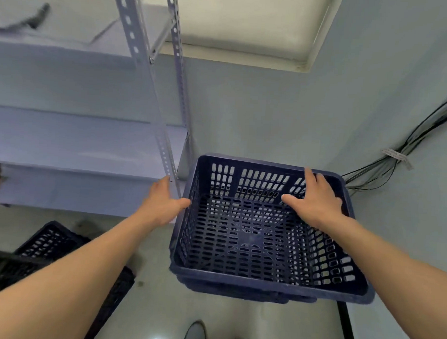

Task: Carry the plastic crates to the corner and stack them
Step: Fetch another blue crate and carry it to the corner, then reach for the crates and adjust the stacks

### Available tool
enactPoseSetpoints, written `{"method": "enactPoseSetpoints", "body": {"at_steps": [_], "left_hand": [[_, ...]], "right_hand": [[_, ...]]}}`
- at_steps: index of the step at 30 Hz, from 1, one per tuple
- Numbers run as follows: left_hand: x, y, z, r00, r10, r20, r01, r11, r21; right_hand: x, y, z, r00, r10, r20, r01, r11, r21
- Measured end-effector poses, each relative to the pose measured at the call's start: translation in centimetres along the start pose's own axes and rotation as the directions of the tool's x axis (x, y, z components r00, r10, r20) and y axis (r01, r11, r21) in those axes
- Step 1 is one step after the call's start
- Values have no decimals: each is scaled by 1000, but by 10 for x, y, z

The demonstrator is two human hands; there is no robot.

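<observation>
A dark blue slotted plastic crate (263,284) sits in the room's corner, nested on top of at least one more crate (237,293) whose rim shows just below its front edge. My left hand (162,205) is at the crate's left side with fingers straight, and its thumb touches the left rim. My right hand (316,199) lies spread over the far right rim, fingers extended and thumb pointing inward. The top crate holds nothing.
More dark crates (47,241) lie on the floor at the lower left. A grey metal shelf rack (174,90) stands just left of the stack, its post close to my left hand. Black cables (402,151) run along the right wall. My shoes (194,334) are below.
</observation>
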State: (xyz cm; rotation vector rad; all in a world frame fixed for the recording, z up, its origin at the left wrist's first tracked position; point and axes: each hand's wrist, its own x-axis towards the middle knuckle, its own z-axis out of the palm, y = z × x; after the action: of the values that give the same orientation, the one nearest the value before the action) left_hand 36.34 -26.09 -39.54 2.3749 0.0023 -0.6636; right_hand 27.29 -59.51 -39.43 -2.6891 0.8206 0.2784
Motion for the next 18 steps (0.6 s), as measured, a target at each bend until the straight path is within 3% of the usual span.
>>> {"method": "enactPoseSetpoints", "body": {"at_steps": [5, 12, 18], "left_hand": [[-43, -15, -38, 994, 40, -98, -38, 999, 23], [-129, -55, -83, 949, -69, -307, 70, 998, -8], [-224, -94, -99, 864, -198, -463, 192, 979, -61]], "right_hand": [[-14, -46, -14, 989, -148, 0, 147, 988, -42], [-49, -97, -29, 931, -364, 14, 363, 931, 29], [-94, -148, -40, 837, -547, 23, 545, 837, 58]]}}
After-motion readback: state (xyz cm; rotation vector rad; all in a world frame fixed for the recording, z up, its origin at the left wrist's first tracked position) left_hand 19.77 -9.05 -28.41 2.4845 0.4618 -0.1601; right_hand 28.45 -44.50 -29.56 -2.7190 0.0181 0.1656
